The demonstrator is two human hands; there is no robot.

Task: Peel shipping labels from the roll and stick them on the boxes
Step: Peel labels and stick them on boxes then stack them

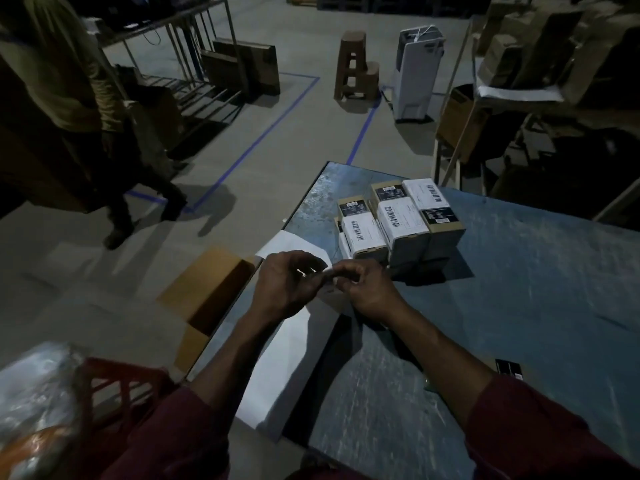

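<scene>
Both hands raised over the near-left part of the blue tabletop (519, 289), fingertips meeting. Left hand (287, 285) and right hand (367, 289) each with grip pressed together, pinching a small white label (329, 270) between them; too dim and small to tell whether fully free of its backing. Beneath the wrists, a long white strip of label backing (277, 372), running from the near edge toward the left edge of the tabletop, another white sheet (291, 244) showing beyond the fingers at that left edge. Just past the hands, toward the far-left corner, a tight cluster of small boxes (401, 223), stacked, touching one another; several topped with white barcode labels, others showing black printed panels. At the near right edge, a small black item (508, 368), partly hidden by the right sleeve. On the floor just left of the tabletop, an open cardboard carton (211, 289); nearer still, a red crate (121, 382).
</scene>
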